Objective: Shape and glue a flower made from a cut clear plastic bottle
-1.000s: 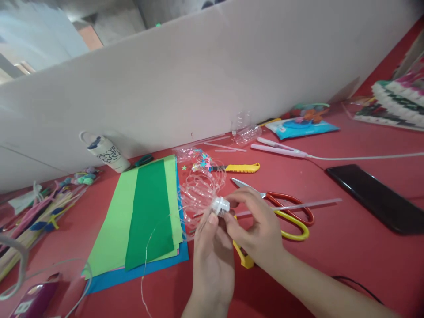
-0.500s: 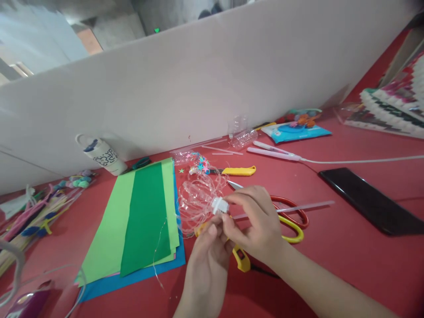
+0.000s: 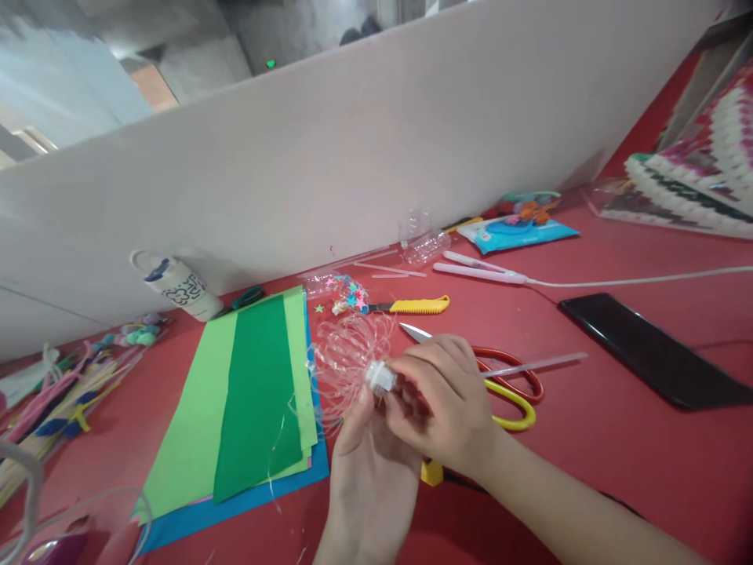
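Note:
A clear plastic bottle top cut into curled strips (image 3: 348,357) is held over the red table (image 3: 588,439). My left hand (image 3: 368,471) comes up from below with the thumb against the white bottle neck (image 3: 380,377). My right hand (image 3: 438,404) is closed in a pinch on the same neck from the right. A thin silvery wire (image 3: 281,447) trails down from the bottle piece over the stack of green and blue paper sheets (image 3: 252,400). What else the fingers hold is hidden.
Red-and-yellow scissors (image 3: 511,384) and a clear stick (image 3: 535,364) lie right of my hands. A yellow utility knife (image 3: 415,304), coloured stars (image 3: 347,294), a pink-white tool with a cord (image 3: 488,271) and a black phone (image 3: 641,349) lie beyond. A white partition (image 3: 353,157) backs the table.
My right hand has closed further over the bottle neck and both hands have shifted slightly left. The view has tilted a little.

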Motion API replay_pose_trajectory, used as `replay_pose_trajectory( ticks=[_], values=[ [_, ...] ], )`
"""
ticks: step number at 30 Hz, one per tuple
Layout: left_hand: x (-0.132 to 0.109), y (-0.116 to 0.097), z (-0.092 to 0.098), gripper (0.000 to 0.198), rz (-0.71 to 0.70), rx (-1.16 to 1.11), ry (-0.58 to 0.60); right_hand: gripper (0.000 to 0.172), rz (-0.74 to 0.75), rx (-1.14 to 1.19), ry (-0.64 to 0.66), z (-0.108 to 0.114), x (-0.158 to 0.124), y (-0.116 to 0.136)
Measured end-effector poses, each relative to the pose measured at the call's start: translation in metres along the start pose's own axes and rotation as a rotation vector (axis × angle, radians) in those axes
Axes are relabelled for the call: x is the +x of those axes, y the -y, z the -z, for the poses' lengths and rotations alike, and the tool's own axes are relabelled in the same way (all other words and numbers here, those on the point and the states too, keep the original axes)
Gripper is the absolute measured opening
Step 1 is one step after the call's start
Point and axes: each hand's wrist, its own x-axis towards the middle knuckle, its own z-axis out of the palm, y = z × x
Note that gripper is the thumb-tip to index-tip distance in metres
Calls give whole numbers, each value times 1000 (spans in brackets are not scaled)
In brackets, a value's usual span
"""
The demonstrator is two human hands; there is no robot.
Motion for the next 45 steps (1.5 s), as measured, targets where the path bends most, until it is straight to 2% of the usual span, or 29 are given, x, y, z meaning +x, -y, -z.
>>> replay_pose_trajectory(
  ticks=[5,12,15,20,30,45],
  values=[
    [2,0,-2,34,-3,-11,-63,16,-39,36,13,0,0,0],
    [4,0,-6,22,-38,43,-112,24,-113,58,8,2,0,0],
    [4,1,-7,19,-53,58,-106,27,-108,68,26,1,-1,0],
    [5,3,-7,19,-56,55,-88,20,-94,69,40,-1,-3,-2],
    [8,3,-7,28,-49,29,-179,16,-79,45,54,-3,-3,-4],
    [9,1,-7,20,-61,76,-150,21,-149,90,63,-3,-4,-3]
  ],
)
